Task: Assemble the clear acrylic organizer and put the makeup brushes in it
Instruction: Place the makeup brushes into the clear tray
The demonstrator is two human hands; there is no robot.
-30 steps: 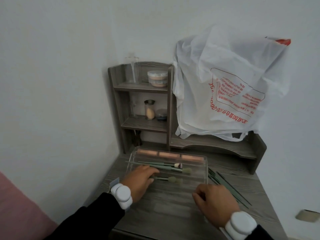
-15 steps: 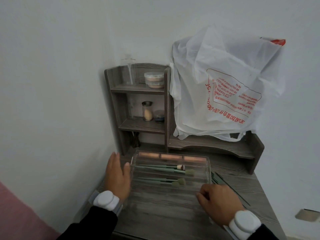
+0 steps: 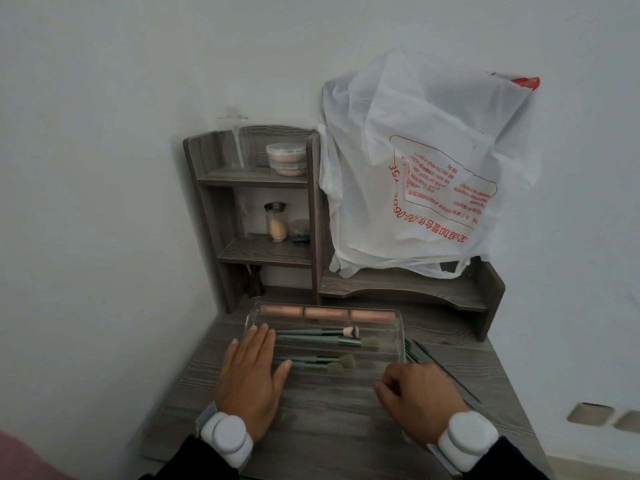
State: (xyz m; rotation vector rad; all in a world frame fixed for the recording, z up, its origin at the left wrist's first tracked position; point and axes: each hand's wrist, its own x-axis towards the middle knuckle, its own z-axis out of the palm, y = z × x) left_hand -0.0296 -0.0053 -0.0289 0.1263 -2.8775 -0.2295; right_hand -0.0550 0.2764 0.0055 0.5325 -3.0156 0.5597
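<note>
Since the frame half a second before, our left hand [image 3: 250,379] had swung in from the organizer's left side and now lay flat, fingers spread wide and gripping nothing, over the left end of the clear acrylic organizer [image 3: 394,341]; our right hand [image 3: 420,398] had barely moved, loosely curled just in front of the organizer's right corner, and we could not tell whether it pinched anything. The organizer sat on the grey wood-grain desk [image 3: 332,431], in front of the small shelf unit [image 3: 256,216]. Inside it lay green-handled makeup brushes [image 3: 322,336] in two rows, with peach-coloured blocks [image 3: 327,312] along its far edge. The organizer's transparent walls were hard to trace, showing only as faint glints, and our left palm hid the brush handles' ends. To the organizer's right, more thin green brush handles [image 3: 420,353] lay on the desk, partly covered by our right hand. A crinkled white plastic bag [image 3: 426,174] with red print hung behind the organizer.
</note>
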